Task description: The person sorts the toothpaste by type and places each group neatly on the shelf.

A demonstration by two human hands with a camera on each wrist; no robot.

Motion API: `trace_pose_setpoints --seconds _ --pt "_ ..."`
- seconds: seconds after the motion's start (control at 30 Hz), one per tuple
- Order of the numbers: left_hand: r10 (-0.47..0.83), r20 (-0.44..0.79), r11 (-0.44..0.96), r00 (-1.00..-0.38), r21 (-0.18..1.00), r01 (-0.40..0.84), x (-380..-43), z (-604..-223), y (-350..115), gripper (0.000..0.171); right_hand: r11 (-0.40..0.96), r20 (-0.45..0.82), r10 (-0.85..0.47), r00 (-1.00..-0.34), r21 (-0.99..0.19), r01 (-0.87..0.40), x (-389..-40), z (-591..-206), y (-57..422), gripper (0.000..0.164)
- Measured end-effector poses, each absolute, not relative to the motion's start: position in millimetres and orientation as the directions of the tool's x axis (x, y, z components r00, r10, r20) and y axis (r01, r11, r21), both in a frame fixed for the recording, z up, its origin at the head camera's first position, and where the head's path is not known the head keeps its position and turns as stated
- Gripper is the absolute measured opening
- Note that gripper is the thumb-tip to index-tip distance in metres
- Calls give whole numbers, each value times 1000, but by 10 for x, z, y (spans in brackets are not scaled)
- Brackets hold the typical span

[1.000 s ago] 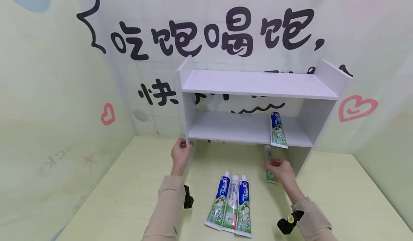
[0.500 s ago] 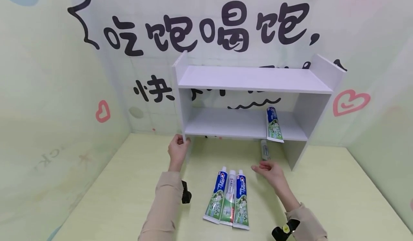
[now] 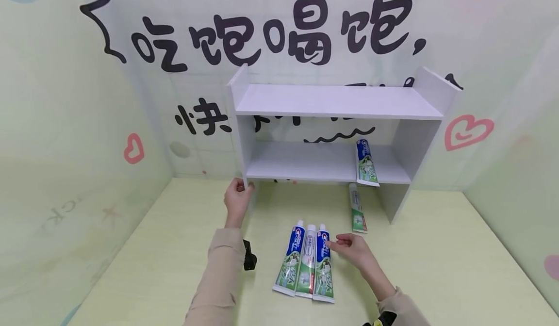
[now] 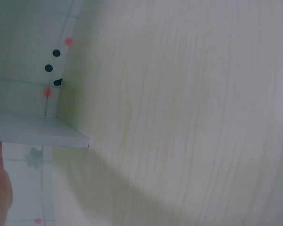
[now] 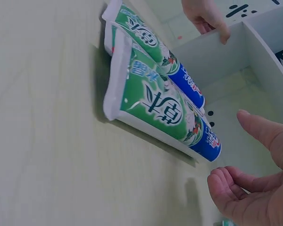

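My left hand point(image 3: 237, 202) grips the lower front edge of the left side panel on a white shelf unit point(image 3: 301, 163). My right hand point(image 3: 353, 253) is beside the upper end of a blue-and-green toothpaste tube point(image 3: 323, 268); in the right wrist view its thumb and fingers are parted, with nothing between them. That tube lies in a row with a white-and-green toothpaste tube point(image 3: 307, 263) and another blue-and-green tube point(image 3: 290, 265). One more blue-and-green tube point(image 3: 367, 166) lies on the middle board, its end over the front edge. Below that board a white-and-green tube point(image 3: 357, 212) lies on the table.
The shelf unit stands near the back wall point(image 3: 196, 156), which carries large black lettering. Its top board point(image 3: 332, 100) has raised side panels. Side walls point(image 3: 87, 171) enclose the pale wooden table point(image 3: 183, 219) at left and right.
My right hand has let go of the white-and-green tube under the shelf and moved left and nearer, to the row of tubes. My left hand stays on the panel. The head view has shifted slightly.
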State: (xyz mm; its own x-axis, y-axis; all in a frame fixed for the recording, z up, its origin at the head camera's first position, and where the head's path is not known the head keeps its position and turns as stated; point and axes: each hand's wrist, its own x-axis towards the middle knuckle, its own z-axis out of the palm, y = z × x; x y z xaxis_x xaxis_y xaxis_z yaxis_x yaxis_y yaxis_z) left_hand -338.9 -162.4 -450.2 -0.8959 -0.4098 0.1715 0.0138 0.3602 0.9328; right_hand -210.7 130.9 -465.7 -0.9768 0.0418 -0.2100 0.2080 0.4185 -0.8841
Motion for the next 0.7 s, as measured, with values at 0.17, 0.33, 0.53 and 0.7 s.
trace_pose_setpoints --seconds 0.17,0.33,0.53,0.7 --pt "-401 176 352 -899 936 26 -3376 -4486 -1601 19 412 -220 30 -975 -886 213 -2060 -4719 1271 55" --pt "-401 183 355 -897 934 31 -3358 -4467 -1599 19 416 -231 20 -973 -883 218 -2018 -4765 1238 57" --pt "-404 173 356 -898 934 20 -3355 -4456 -1597 18 438 -247 24 -969 -869 232 -1979 -4799 1199 60" --pt "-403 145 327 -904 945 6 -3374 -4452 -1589 20 458 -253 22 -967 -857 235 -1971 -4811 1173 61"
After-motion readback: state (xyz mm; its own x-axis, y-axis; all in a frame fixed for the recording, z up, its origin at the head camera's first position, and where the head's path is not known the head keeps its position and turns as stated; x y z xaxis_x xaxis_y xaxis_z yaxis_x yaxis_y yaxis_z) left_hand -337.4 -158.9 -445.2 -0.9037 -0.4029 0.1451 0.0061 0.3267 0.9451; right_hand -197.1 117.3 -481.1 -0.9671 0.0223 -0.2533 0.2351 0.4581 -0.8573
